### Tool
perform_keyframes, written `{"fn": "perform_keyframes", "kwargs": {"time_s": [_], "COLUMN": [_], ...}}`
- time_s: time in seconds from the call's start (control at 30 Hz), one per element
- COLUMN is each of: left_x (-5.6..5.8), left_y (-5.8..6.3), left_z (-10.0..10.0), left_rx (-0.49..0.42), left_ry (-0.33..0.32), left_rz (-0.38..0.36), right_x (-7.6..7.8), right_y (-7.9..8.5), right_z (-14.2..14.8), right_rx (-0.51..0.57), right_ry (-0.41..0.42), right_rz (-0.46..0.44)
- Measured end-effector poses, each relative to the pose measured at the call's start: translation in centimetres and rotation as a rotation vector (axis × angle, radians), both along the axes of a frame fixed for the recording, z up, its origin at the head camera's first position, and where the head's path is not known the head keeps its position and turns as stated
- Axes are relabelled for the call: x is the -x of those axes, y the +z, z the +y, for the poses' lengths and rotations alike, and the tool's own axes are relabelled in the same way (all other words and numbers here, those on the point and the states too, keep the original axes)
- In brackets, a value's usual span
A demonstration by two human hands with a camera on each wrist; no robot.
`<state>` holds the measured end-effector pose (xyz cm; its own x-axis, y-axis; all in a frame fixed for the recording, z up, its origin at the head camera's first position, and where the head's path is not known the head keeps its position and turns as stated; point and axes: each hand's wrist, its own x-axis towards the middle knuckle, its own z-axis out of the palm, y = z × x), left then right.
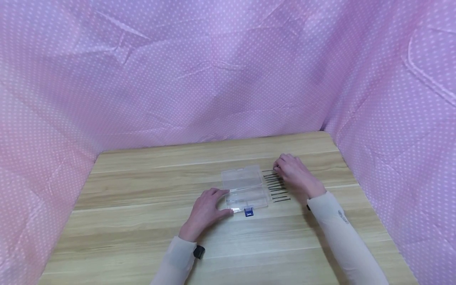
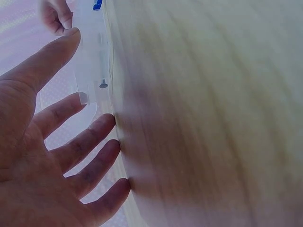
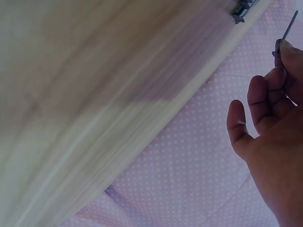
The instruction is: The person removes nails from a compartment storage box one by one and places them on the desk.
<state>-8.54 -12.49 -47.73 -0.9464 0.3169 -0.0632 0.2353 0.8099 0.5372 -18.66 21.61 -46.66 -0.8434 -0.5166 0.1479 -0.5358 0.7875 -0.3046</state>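
A clear plastic box [image 1: 241, 179] lies open on the table, its lid folded back and its tray [image 1: 251, 196] nearer me. My left hand [image 1: 205, 210] is at the box's left end, thumb and index finger touching the tray's corners. In the left wrist view its other fingers spread straight, tips on the tabletop. A nail [image 2: 103, 84] shows its flat head inside the tray. My right hand [image 1: 293, 171] pinches a nail [image 3: 289, 26] near its head between thumb and index finger. Beside the box, several nails [image 1: 279, 193] lie in a row, the far ones partly behind that hand.
A blue label [image 1: 249, 212] sits at the tray's front edge. The wooden table [image 1: 135, 206] ends at a pink dotted cloth [image 1: 171, 79] that hangs behind it and along both sides.
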Motion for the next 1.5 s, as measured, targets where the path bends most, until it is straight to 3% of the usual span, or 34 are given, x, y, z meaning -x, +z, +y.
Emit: {"fn": "perform_keyframes", "kwargs": {"time_s": [0.6, 1.2, 1.5], "left_x": [-0.1, -0.1, -0.1], "left_y": [0.1, -0.1, -0.1], "left_z": [0.1, 0.0, 0.0], "left_rx": [0.007, -0.022, -0.016], "left_ry": [0.007, -0.015, -0.012], "left_rz": [-0.016, 0.043, 0.031], "right_x": [1.3, 1.9, 1.8], "right_y": [-0.9, -1.3, -0.9], "right_z": [0.0, 0.1, 0.4], "right_rx": [-0.070, -0.097, -0.055], "right_ry": [0.004, -0.006, -0.021], "right_rz": [-0.059, -0.121, -0.076]}}
